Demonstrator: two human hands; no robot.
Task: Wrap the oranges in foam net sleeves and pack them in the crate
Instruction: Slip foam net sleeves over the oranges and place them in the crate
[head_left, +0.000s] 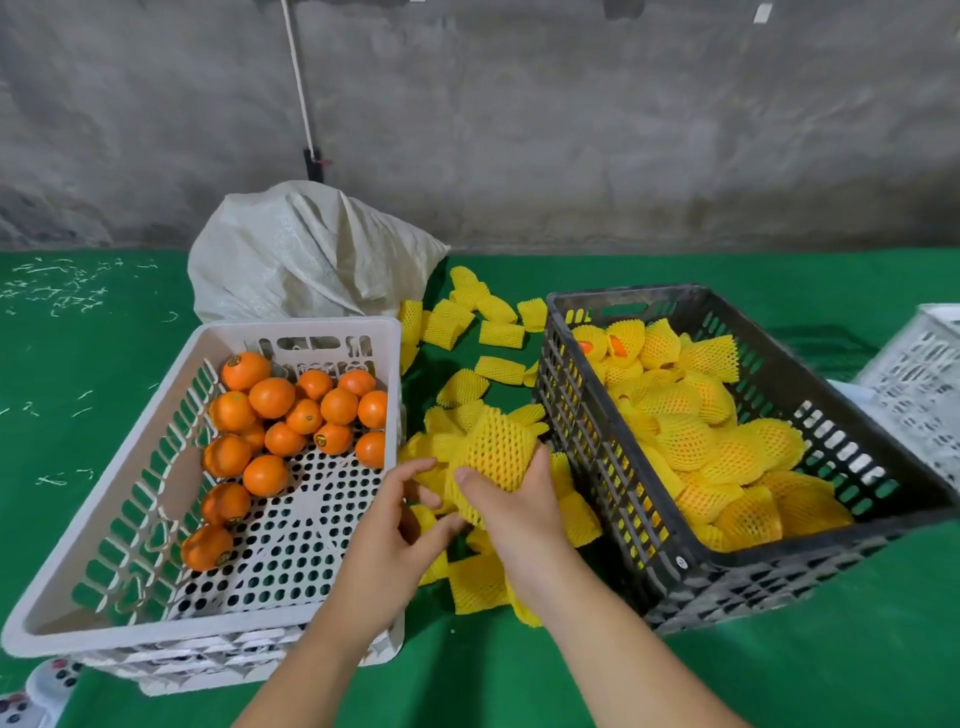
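A white crate (104, 519) on the left holds several bare oranges (291, 410). A black crate (670, 551) on the right holds several oranges wrapped in yellow foam net sleeves (727, 457). Between the crates, my right hand (514, 504) grips an orange wrapped in a yellow sleeve (498, 449), thumb on its front. My left hand (400, 525) is beside it, fingers loosely curled, fingertips near the sleeve's lower end; whether they touch it I cannot tell. Loose empty sleeves (467, 317) lie on the green surface between and behind the crates.
A white woven sack (306, 254) stands behind the white crate against a grey concrete wall. Another white crate (924, 384) shows at the right edge. A green cloth (88, 338) covers the surface, with small white scraps at far left.
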